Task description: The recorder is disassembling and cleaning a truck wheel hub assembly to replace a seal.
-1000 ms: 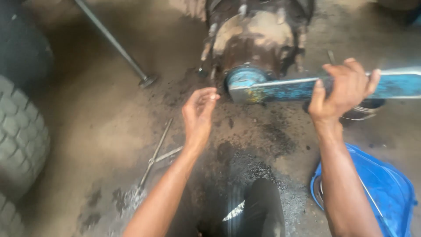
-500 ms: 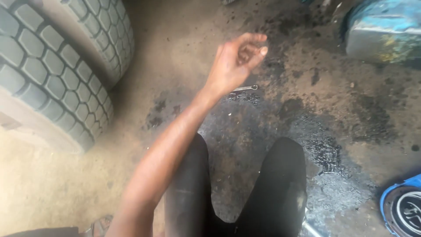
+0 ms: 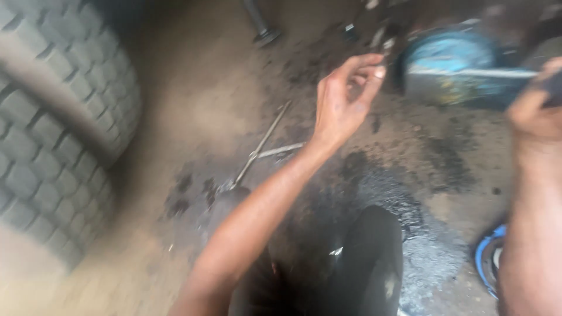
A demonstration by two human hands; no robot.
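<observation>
The picture is blurred by motion. My left hand (image 3: 345,96) is raised over the oily ground, fingers curled, thumb and forefinger pinched near a small dark piece I cannot make out. My right hand (image 3: 535,111) at the right edge grips a long blue metal part (image 3: 462,76) that runs left to a round blue end. My dark trouser legs (image 3: 369,263) show at the bottom.
A large treaded tyre (image 3: 52,134) fills the left side. A thin metal cross wrench (image 3: 260,149) lies on the stained floor. A dark rod with a round foot (image 3: 263,29) stands at the top. A blue rim (image 3: 489,263) shows at the lower right.
The view has swung back to the right, so the blue part and my right hand are in sight again. My left hand has moved toward the blue part's round end.
</observation>
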